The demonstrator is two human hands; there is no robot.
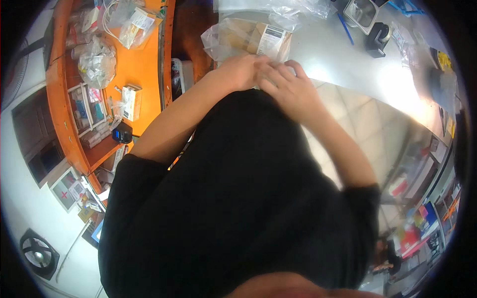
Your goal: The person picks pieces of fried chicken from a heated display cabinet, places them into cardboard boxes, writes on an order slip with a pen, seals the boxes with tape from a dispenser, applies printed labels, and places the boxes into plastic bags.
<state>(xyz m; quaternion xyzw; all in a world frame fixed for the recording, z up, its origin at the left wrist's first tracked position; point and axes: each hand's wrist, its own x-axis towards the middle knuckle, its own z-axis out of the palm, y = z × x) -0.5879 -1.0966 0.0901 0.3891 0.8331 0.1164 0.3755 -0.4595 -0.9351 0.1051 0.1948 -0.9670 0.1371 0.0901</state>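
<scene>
A brown cardboard box (242, 36) lies inside a clear plastic bag (211, 41) on the pale work table, in front of my body. A white label (271, 39) with printing is on the box. My left hand (244, 70) is at the near edge of the bag, its fingertips partly hidden by the other hand. My right hand (284, 79) meets it there, fingers curled at the bag's near right corner. Both hands appear to grip the bag's plastic, though the pinch itself is covered by the fingers.
Left of me stands an orange shelf unit (143, 70) with a bag of crumpled material (97, 61) and a small white box (131, 102). On the work table (320, 44) lie a blue pen (346, 29), a metal tray (360, 15) and a black tape dispenser (378, 40).
</scene>
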